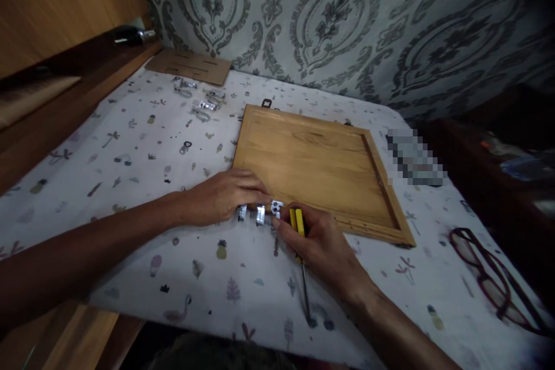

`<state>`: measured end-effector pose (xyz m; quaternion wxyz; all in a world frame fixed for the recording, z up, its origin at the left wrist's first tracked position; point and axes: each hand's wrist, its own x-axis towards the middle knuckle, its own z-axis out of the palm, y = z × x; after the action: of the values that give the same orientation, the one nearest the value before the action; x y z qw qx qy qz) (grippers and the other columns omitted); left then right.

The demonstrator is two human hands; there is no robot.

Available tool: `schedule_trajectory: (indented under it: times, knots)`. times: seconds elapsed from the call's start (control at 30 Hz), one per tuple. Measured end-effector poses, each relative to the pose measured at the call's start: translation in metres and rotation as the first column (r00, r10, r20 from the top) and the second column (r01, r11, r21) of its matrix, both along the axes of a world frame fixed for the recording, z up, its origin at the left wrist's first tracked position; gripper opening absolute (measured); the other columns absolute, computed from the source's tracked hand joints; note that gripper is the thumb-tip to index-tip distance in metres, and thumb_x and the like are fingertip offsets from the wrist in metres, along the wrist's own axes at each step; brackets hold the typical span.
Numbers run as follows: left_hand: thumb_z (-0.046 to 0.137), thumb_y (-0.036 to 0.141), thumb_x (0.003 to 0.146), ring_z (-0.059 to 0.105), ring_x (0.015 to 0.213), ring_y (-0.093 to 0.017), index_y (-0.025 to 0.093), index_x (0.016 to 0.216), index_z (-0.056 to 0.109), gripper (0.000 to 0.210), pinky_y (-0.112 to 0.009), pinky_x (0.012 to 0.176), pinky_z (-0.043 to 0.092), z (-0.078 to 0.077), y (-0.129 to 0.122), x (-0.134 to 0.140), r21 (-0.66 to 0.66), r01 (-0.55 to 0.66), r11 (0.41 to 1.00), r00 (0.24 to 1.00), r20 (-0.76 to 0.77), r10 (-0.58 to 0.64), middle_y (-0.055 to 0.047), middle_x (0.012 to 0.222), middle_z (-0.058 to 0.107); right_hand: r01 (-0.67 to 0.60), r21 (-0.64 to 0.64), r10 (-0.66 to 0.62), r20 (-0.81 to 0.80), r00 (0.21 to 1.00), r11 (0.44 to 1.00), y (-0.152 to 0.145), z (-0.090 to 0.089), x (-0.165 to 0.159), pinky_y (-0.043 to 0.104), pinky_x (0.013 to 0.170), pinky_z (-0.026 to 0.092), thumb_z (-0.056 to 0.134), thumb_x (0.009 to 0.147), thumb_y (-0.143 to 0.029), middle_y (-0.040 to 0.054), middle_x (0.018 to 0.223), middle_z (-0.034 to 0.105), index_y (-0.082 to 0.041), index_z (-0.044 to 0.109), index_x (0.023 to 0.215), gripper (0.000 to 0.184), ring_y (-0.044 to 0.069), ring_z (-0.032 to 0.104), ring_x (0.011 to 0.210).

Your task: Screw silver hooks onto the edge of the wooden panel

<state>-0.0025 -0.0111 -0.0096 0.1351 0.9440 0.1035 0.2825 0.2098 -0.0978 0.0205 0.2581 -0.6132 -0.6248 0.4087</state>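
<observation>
Holding the screwdriver in your right hand, you have its yellow handle wrapped under curled fingers, with the shaft running toward the near side of the table and slightly right. That long axis matters most here: the tip points away from the wooden panel and from the three metal clips along the panel's near edge, so the tool would have to be turned around before its tip could face them.

The right-hand clip lies just left of your right thumb and sits between your two hands. Your right thumb is closest, right at its near side; whether it presses on the metal, you can't tell from this angle. Your left hand lies over the panel's near left corner, fingers together and reaching right, their tips just beside the same clip's far left side. Whether they pinch anything underneath is hidden.

The middle clip and the left clip stand beneath and just nearer than your left fingers, their bands running near to far, across the panel's edge, which itself runs left to right.
</observation>
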Motion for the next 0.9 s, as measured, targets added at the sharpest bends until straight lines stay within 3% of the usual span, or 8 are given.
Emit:
schedule_trajectory:
  times: [0.2, 0.3, 0.33, 0.4, 0.47, 0.57, 0.67, 0.9]
  knots:
    - [0.04, 0.0, 0.097, 0.065, 0.104, -0.021, 0.014, 0.117, 0.068, 0.038, -0.035, 0.092, 0.054, 0.007, -0.003, 0.0, 0.087, -0.036, 0.996, 0.99, -0.135, 0.048, -0.011, 0.113, 0.074, 0.006, 0.031, -0.005, -0.041, 0.999, 1.0, 0.003, 0.004, 0.006, 0.024, 0.045, 0.031, 0.065, 0.084, -0.048, -0.0047, 0.052, 0.046, -0.02, 0.059, 0.068, 0.033, 0.011, 0.039, 0.049]
    - [0.041, -0.001, 0.096, 0.065, 0.104, -0.02, 0.015, 0.117, 0.068, 0.038, -0.034, 0.091, 0.054, 0.007, -0.004, 0.001, 0.105, -0.044, 0.994, 0.988, -0.142, 0.059, -0.01, 0.115, 0.074, 0.076, 0.143, -0.062, -0.098, 0.993, 0.987, 0.004, 0.016, 0.017, 0.023, 0.045, 0.034, 0.066, 0.087, -0.051, -0.004, 0.052, 0.048, -0.02, 0.058, 0.067, 0.038, 0.01, 0.041, 0.048]
    - [0.041, -0.002, 0.095, 0.065, 0.104, -0.02, 0.015, 0.118, 0.068, 0.039, -0.033, 0.09, 0.054, 0.007, -0.004, 0.001, 0.107, -0.046, 0.993, 0.988, -0.141, 0.061, -0.01, 0.115, 0.074, 0.123, 0.204, -0.096, -0.14, 0.986, 0.971, 0.003, 0.022, 0.02, 0.023, 0.045, 0.036, 0.065, 0.088, -0.051, -0.0031, 0.054, 0.05, -0.02, 0.057, 0.066, 0.04, 0.01, 0.042, 0.048]
    - [0.041, -0.003, 0.095, 0.065, 0.102, -0.02, 0.015, 0.117, 0.068, 0.04, -0.033, 0.09, 0.054, 0.006, -0.004, 0.002, 0.111, -0.045, 0.993, 0.989, -0.137, 0.06, -0.009, 0.115, 0.074, 0.246, 0.254, -0.183, -0.247, 0.952, 0.935, 0.001, 0.035, 0.026, 0.022, 0.04, 0.035, 0.064, 0.091, -0.051, -0.0013, 0.062, 0.058, -0.021, 0.064, 0.081, 0.032, 0.01, 0.044, 0.046]
    - [0.041, -0.002, 0.096, 0.066, 0.1, -0.02, 0.014, 0.116, 0.068, 0.038, -0.033, 0.089, 0.054, 0.008, -0.004, 0.002, 0.115, -0.032, 0.993, 0.991, -0.128, 0.047, -0.01, 0.112, 0.075, 0.308, 0.328, -0.186, -0.352, 0.917, 0.893, -0.002, 0.049, 0.026, 0.023, 0.041, 0.04, 0.065, 0.091, -0.043, 0.0017, 0.071, 0.064, -0.021, 0.066, 0.086, 0.022, 0.012, 0.052, 0.051]
    - [0.042, -0.002, 0.094, 0.066, 0.1, -0.02, 0.014, 0.115, 0.068, 0.037, -0.033, 0.088, 0.054, 0.01, -0.004, 0.002, 0.108, -0.015, 0.994, 0.99, -0.134, 0.03, -0.01, 0.11, 0.074, 0.33, 0.46, -0.173, -0.351, 0.92, 0.824, -0.004, 0.061, 0.019, 0.023, 0.05, 0.048, 0.064, 0.095, -0.036, 0.0018, 0.08, 0.066, -0.022, 0.066, 0.088, 0.016, 0.012, 0.058, 0.059]
    - [0.042, -0.006, 0.088, 0.066, 0.1, -0.022, 0.013, 0.117, 0.068, 0.043, -0.034, 0.087, 0.054, 0.01, -0.004, 0.001, 0.107, -0.026, 0.994, 0.987, -0.155, 0.043, -0.01, 0.11, 0.074, 0.284, 0.584, -0.165, -0.249, 0.954, 0.761, 0.0, 0.058, 0.009, 0.025, 0.049, 0.047, 0.063, 0.097, -0.039, 0.0007, 0.081, 0.066, -0.021, 0.064, 0.087, 0.021, 0.009, 0.057, 0.053]
    - [0.04, -0.01, 0.084, 0.065, 0.1, -0.02, 0.014, 0.115, 0.068, 0.048, -0.034, 0.088, 0.054, 0.009, -0.004, 0.001, 0.094, -0.033, 0.995, 0.989, -0.139, 0.046, -0.009, 0.111, 0.074, 0.267, 0.686, -0.203, -0.175, 0.964, 0.677, 0.012, 0.037, 0.001, 0.026, 0.046, 0.048, 0.059, 0.099, -0.044, 0.0003, 0.079, 0.068, -0.023, 0.059, 0.088, 0.024, 0.011, 0.06, 0.05]
